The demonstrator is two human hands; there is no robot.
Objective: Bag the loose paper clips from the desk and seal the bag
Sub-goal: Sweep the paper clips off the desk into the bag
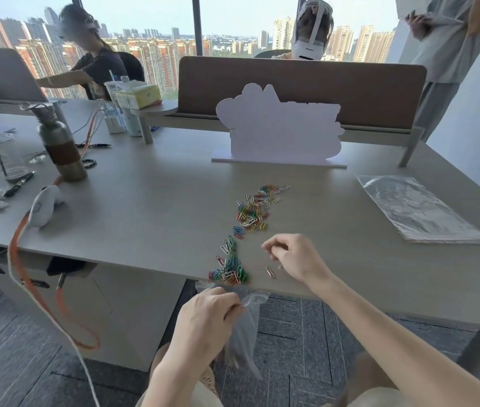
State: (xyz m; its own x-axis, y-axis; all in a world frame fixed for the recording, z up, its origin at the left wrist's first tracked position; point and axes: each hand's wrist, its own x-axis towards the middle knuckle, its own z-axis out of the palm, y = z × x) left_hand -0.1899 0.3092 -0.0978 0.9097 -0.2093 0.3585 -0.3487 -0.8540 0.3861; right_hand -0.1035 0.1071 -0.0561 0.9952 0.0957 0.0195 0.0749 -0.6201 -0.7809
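Left hand [207, 314] pinches bag [244, 333] below desk [150, 201] edge; right hand [294, 257], fingers curled, grip unclear, above desk; paper clips [243, 230] at its 10 o'clock.

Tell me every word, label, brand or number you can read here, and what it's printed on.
None can be read.
white cutout sign: blank on the side that shows.
yellow tissue pack: print too blurred to read.
white box by the metal bottle: markings too small to read.
clear bags: no print visible.
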